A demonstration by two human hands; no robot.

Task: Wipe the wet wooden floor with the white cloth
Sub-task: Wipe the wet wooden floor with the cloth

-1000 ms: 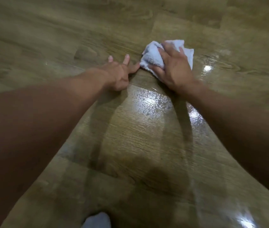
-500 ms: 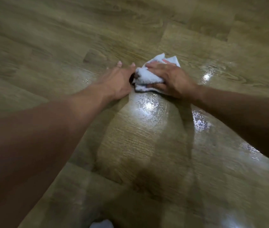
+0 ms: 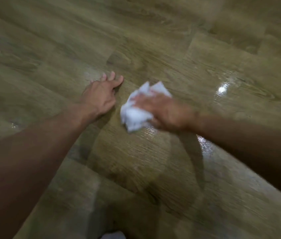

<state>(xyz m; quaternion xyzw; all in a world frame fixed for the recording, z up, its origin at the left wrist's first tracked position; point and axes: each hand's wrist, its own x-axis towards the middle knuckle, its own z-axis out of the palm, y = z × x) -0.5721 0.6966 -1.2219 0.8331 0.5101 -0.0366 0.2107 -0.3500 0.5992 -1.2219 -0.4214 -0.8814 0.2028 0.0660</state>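
A crumpled white cloth lies bunched on the wooden floor near the middle of the head view. My right hand presses on it and grips it from the right; the hand is motion-blurred. My left hand rests flat on the floor to the left of the cloth, fingers spread, a small gap apart from it and holding nothing. Wet shiny patches show just below the cloth and beside my right forearm.
Another bright wet reflection lies on the planks to the far right. A small damp glint sits left of my left forearm. Something white pokes in at the bottom edge.
My right hand has dragged the cloth toward me and rightward, away from my left hand, which it was touching half a second ago. The left hand stays planted on the floor.
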